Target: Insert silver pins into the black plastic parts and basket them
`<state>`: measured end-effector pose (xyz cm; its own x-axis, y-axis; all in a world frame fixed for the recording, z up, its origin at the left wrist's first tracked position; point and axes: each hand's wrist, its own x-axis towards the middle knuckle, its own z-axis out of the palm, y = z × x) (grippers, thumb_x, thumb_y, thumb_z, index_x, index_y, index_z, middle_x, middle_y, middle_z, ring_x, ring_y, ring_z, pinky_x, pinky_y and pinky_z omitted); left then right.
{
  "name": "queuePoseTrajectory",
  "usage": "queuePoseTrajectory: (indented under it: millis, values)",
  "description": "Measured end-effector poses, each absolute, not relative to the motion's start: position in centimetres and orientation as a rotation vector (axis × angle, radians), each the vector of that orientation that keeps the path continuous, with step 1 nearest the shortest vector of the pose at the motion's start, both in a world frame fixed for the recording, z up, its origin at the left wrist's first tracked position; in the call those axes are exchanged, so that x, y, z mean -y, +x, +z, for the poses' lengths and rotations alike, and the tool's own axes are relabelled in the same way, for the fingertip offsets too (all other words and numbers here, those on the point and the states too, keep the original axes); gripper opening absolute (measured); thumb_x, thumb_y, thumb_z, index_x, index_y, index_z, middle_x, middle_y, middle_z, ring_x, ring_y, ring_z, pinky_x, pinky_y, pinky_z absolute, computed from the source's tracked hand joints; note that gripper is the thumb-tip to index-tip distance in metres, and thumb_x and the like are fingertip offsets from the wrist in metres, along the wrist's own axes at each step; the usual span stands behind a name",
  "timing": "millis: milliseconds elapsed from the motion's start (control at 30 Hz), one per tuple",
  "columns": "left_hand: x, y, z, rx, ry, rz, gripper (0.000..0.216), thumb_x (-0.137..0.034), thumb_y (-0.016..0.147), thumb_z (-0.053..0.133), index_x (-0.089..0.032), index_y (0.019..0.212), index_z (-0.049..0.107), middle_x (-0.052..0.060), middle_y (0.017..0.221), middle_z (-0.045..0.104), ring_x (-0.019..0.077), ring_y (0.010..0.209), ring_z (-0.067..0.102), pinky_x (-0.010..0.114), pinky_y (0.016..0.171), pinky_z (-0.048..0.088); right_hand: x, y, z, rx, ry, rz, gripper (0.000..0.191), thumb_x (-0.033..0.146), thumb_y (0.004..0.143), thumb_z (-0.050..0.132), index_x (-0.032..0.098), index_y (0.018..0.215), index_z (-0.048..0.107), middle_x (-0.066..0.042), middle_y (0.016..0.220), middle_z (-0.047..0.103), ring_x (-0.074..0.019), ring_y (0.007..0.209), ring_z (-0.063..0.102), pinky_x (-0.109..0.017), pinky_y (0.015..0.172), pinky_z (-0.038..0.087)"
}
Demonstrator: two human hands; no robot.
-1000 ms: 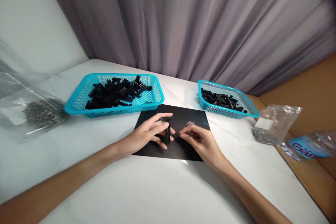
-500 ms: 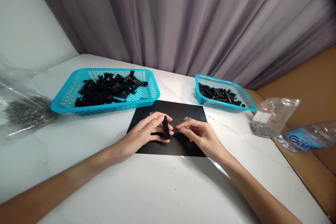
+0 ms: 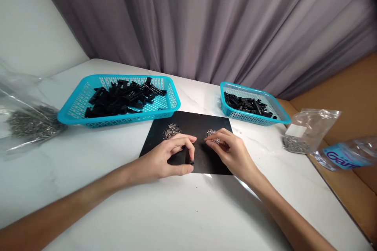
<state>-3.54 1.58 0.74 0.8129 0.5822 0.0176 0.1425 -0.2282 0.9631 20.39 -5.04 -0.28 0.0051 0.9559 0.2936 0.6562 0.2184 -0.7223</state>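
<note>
My left hand (image 3: 166, 159) is closed around a slim black plastic part (image 3: 191, 162), mostly hidden by the curled fingers; one dark end shows near the thumb. Over the right side of the black mat (image 3: 200, 121), my right hand (image 3: 231, 147) has thumb and forefinger brought together. Those fingertips are at the edge of a small heap of shiny metal pieces (image 3: 210, 133); whether one is pinched between them is too small to make out. A second heap of thin metal pieces (image 3: 171, 130) lies just beyond my left hand.
Two blue perforated baskets hold black plastic parts, a larger left basket (image 3: 118, 119) and a smaller right basket (image 3: 253, 117). A clear bag of metal pieces (image 3: 33, 123) lies far left. On the right are a zip bag (image 3: 312, 129) and a plastic bottle (image 3: 341, 155).
My left hand has turned the black part, which now shows less, and uncovered the left heap. My right hand has shifted slightly right, its fingertips still together.
</note>
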Motion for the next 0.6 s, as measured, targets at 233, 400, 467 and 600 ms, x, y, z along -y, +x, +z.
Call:
queuePoseTrajectory:
  millis: [233, 400, 467, 600]
  values:
    - [-1.4, -3.6, 0.8, -0.629, 2.153, 0.436, 0.012, -0.036, 0.093, 0.067, -0.025, 0.096, 0.063, 0.008, 0.143, 0.057, 0.0307, 0.138, 0.050, 0.050, 0.115, 0.038, 5.1, 20.6, 0.2, 1.609, -1.464, 0.832, 0.018, 0.038, 0.091, 0.070, 0.022, 0.095, 0.075, -0.002, 0.080, 0.071, -0.0121, 0.055, 0.053, -0.026, 0.052, 0.044]
    - [-1.5, -3.1, 0.0, -0.590, 2.416, 0.739, 0.011, -0.028, 0.097, 0.060, -0.027, 0.107, 0.066, 0.006, 0.122, 0.065, 0.0276, 0.128, 0.054, 0.047, 0.114, 0.040, 5.0, 20.3, -0.1, 1.388, -1.287, 1.150, 0.032, 0.049, 0.082, 0.080, 0.019, 0.092, 0.075, -0.003, 0.082, 0.070, -0.0084, 0.051, 0.048, -0.023, 0.045, 0.039]
    - [-1.4, -2.9, -0.3, -0.607, 2.461, 0.850, 0.010, -0.024, 0.096, 0.061, -0.027, 0.104, 0.067, 0.007, 0.116, 0.064, 0.0274, 0.124, 0.054, 0.045, 0.112, 0.042, 5.0, 20.0, -0.3, 1.355, -1.279, 1.202, 0.034, 0.049, 0.079, 0.082, 0.019, 0.094, 0.077, -0.003, 0.082, 0.071, -0.0088, 0.053, 0.048, -0.023, 0.045, 0.039]
    - [-1.2, -2.9, -0.2, -0.670, 2.373, 0.779, 0.004, -0.024, 0.094, 0.062, -0.023, 0.098, 0.063, 0.009, 0.132, 0.054, 0.0285, 0.127, 0.054, 0.047, 0.111, 0.045, 5.3, 19.6, -0.6, 1.421, -1.410, 1.173, 0.029, 0.046, 0.081, 0.081, 0.020, 0.095, 0.080, -0.001, 0.072, 0.069, -0.0098, 0.053, 0.049, -0.023, 0.046, 0.038]
